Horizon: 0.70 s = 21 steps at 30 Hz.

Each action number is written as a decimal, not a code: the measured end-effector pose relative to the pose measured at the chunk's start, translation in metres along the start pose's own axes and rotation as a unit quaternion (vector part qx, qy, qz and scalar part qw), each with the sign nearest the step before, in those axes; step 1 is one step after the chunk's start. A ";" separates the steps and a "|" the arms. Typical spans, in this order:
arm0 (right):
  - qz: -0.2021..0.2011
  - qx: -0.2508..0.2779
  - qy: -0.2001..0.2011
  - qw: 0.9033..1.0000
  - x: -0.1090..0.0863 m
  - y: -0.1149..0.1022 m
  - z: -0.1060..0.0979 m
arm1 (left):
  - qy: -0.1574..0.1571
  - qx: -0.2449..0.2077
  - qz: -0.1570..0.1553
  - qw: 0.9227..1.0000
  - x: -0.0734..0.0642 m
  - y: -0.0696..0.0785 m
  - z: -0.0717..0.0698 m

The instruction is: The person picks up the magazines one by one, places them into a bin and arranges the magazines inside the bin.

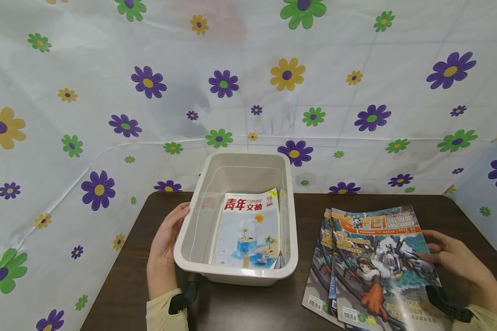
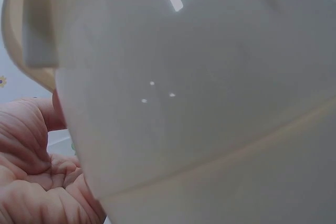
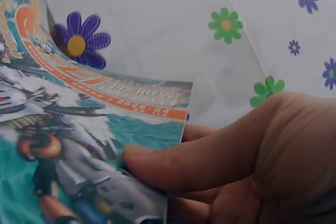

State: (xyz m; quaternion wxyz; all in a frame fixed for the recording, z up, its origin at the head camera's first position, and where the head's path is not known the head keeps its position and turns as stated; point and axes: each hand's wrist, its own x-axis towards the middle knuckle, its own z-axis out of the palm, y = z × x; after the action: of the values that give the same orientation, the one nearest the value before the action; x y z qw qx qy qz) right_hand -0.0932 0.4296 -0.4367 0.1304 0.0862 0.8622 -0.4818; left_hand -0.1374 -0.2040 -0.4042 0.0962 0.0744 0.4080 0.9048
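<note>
The top magazine [image 1: 391, 271] was pinched by the right hand [image 1: 459, 259] near the right edge of the table [image 1: 248, 305]; the bin [image 1: 248, 177] was touched by the left hand [image 1: 164, 246], whose grip could not be told.

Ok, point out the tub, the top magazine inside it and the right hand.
Tub [image 1: 249, 178]: head view, bare far inner wall.
Top magazine [image 1: 245, 232]: head view, middle of cover.
Right hand [image 1: 464, 264]: head view, middle of hand.
</note>
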 end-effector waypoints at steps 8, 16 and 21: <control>-0.031 0.039 0.041 0.998 -0.004 -0.002 0.002 | 0.004 0.001 0.000 1.000 0.000 0.000 0.000; -0.054 0.138 0.036 0.988 -0.005 -0.001 0.005 | 0.001 0.000 0.000 1.000 0.000 0.000 -0.002; -0.064 0.195 0.035 0.978 -0.006 -0.002 0.007 | -0.003 -0.007 0.000 1.000 0.000 0.000 -0.001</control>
State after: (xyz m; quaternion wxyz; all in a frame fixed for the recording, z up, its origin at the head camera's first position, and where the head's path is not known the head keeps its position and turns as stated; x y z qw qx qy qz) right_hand -0.0871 0.4228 -0.4366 0.0495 0.0717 0.7593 -0.6449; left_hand -0.1380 -0.2047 -0.4054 0.0980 0.0759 0.4013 0.9075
